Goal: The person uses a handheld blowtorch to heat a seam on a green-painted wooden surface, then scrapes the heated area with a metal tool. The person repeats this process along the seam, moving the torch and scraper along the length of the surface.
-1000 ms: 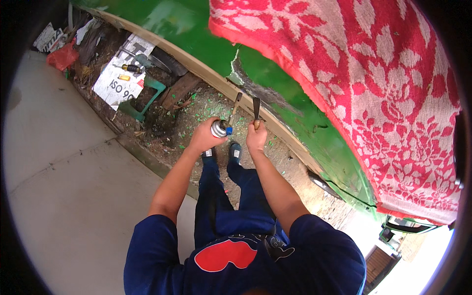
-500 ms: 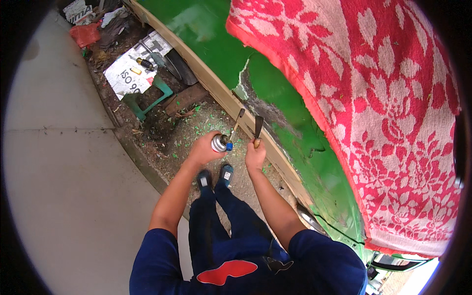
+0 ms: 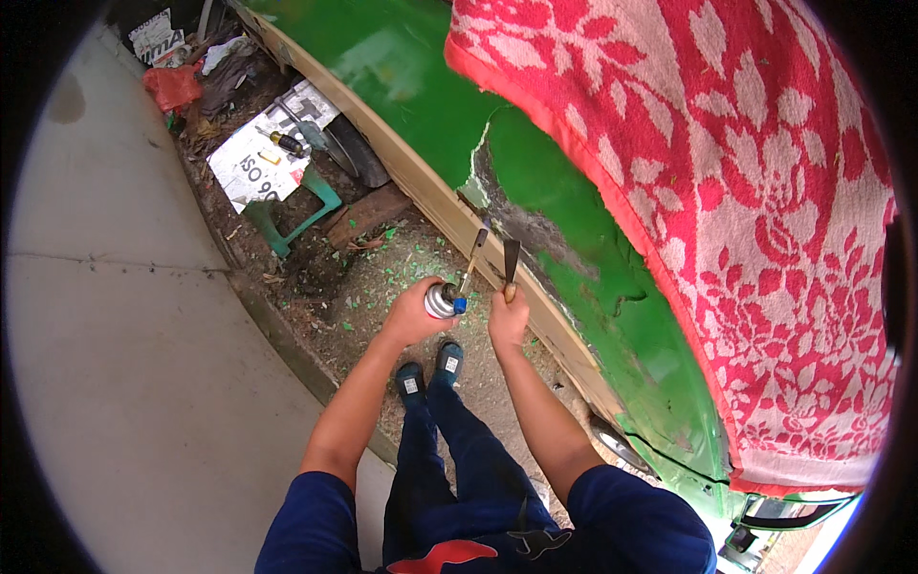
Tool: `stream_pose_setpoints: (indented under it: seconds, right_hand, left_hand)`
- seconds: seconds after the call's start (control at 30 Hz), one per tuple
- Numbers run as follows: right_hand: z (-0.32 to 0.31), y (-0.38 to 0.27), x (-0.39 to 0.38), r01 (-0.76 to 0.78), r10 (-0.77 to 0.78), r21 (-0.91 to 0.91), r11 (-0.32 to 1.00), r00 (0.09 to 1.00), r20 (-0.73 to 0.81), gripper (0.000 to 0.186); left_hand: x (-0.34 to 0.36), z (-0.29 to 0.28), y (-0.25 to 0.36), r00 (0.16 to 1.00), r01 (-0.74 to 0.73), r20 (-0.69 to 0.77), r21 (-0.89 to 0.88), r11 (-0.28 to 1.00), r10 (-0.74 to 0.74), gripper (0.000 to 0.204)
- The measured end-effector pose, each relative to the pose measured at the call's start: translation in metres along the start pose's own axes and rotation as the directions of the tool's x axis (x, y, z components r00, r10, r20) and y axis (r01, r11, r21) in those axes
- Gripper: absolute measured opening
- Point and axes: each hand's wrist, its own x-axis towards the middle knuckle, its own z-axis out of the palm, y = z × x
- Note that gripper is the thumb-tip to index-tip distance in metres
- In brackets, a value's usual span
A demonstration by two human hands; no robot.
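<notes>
My left hand (image 3: 411, 318) is wrapped round a gas blowtorch (image 3: 441, 300), a canister with a blue knob and a thin metal tube slanting up toward the vehicle. No flame can be made out at its nozzle. A scraper (image 3: 512, 258) with a dark flat blade and a light handle is gripped in my right hand (image 3: 508, 323), blade pointing up. Both tools are held side by side in front of the beige lower edge (image 3: 392, 177) of a green vehicle panel (image 3: 411, 105). Above that edge, a bare grey patch (image 3: 535, 230) with ragged paint borders shows.
A red and pink floral towel (image 3: 727, 210) covers much of the panel. Green paint flakes (image 3: 368, 287) litter the ground. Left of the vehicle lie a white printed board (image 3: 239, 177), a screwdriver (image 3: 287, 143), a green plastic frame (image 3: 320, 206) and a wood block (image 3: 368, 215). Concrete (image 3: 115, 383) borders the left.
The whole view has shifted slightly, with the scene sitting lower and further right. Both hands keep the same hold on the blowtorch and scraper, close to the panel edge.
</notes>
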Motion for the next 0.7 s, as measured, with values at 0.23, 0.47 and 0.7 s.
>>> stream_pose_setpoints:
  seconds: [0.23, 0.47, 0.7]
  right_hand:
    - [-0.004, 0.009, 0.008, -0.02, 0.015, 0.079, 0.997, 0.998, 0.067, 0.008]
    - [-0.015, 0.008, 0.001, -0.03, 0.025, 0.08, 0.996, 0.998, 0.061, 0.006]
    - [-0.027, 0.011, 0.003, -0.042, 0.038, 0.035, 0.998, 0.993, 0.113, 0.005]
  left_hand:
    - [0.002, -0.002, -0.01, 1.0, -0.012, 0.01, 0.002, 1.0, 0.012, 0.075]
    - [0.009, -0.002, -0.003, 0.999, -0.041, 0.036, 0.034, 0.999, 0.04, 0.075]
    - [0.009, -0.001, 0.004, 0.997, -0.033, 0.066, 0.013, 0.999, 0.032, 0.074]
